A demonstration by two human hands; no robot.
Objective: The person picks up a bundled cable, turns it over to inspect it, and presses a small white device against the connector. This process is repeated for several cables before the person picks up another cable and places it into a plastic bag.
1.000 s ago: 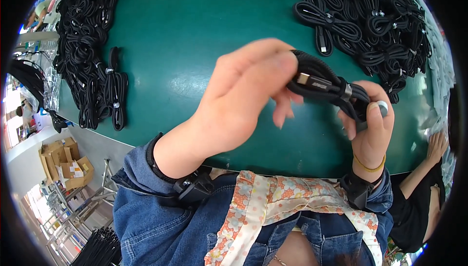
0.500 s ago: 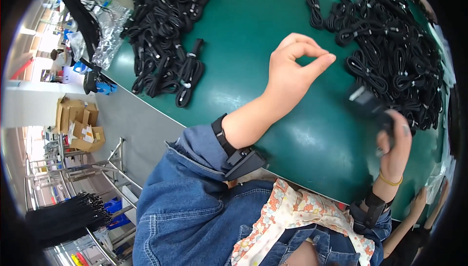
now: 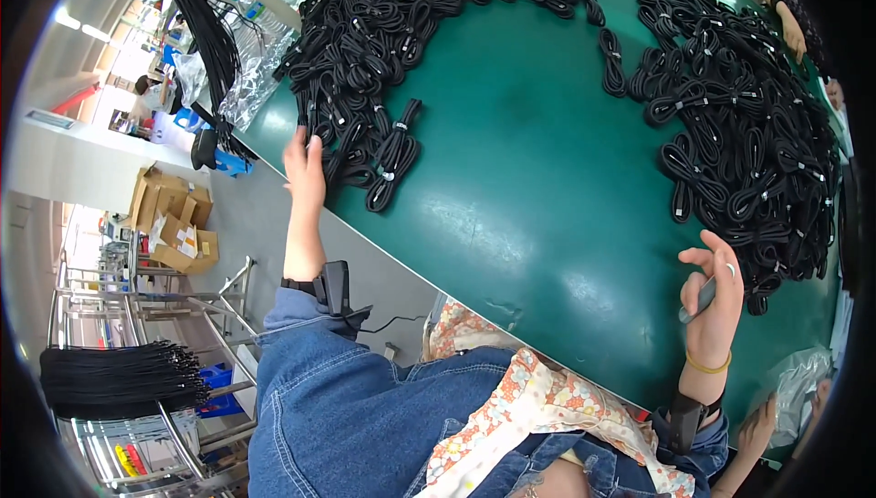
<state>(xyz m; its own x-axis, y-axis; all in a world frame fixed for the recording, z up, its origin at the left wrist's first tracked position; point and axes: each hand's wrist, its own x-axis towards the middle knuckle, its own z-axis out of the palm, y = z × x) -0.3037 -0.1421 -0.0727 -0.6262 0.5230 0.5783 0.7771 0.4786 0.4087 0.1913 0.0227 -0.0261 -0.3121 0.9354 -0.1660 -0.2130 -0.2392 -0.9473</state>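
Observation:
My left hand (image 3: 306, 169) reaches to the near-left edge of a pile of coiled black cables (image 3: 365, 51), its fingers stretched and apart against the outermost bundles. Just right of it, a single tied cable bundle (image 3: 394, 160) lies on the green table. My right hand (image 3: 716, 306) hovers over the table's right side, below a second pile of cable bundles (image 3: 730, 151). Its fingers curl around a small grey object (image 3: 698, 300), mostly hidden in the palm; its kind does not show. The index finger and thumb stand apart from it.
The green tabletop (image 3: 511, 169) lies between both piles. Long black cables (image 3: 201, 32) hang at the far left beside clear plastic. Cardboard boxes (image 3: 173, 215) and a metal rack (image 3: 137, 315) stand left of the table. Another person's hand (image 3: 792, 37) is at the far right; a clear bag (image 3: 798, 393) lies nearer.
My left hand has moved from mid-table to the left pile, its pinch now undone. My right hand has let go of a blurred black bundle near the right pile. The view has shifted somewhat.

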